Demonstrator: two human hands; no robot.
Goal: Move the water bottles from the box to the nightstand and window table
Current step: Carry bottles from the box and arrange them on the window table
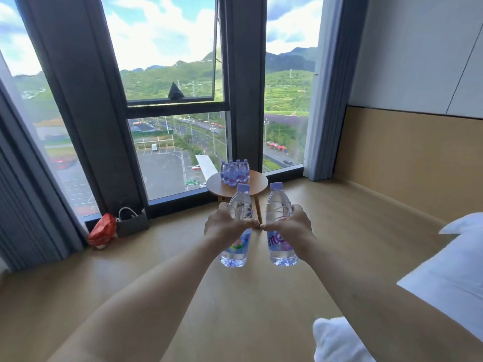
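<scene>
My left hand (226,226) grips a clear water bottle (236,248) with a lilac cap around its middle, held upright in front of me. My right hand (290,227) grips a second bottle (281,246) of the same kind, also upright. The two bottles are side by side, a little apart, with my thumbs nearly touching. Beyond them, by the window, a small round wooden table (258,182) carries a cluster of several more bottles (234,171) at its back left. The box and the nightstand are out of view.
Tall windows (167,74) with dark frames fill the far wall, with grey curtains at both sides. A grey bag (132,223) and a red bag (102,229) sit on the floor at the left. White bedding (449,273) lies at the right. Wooden floor stretches between me and the table.
</scene>
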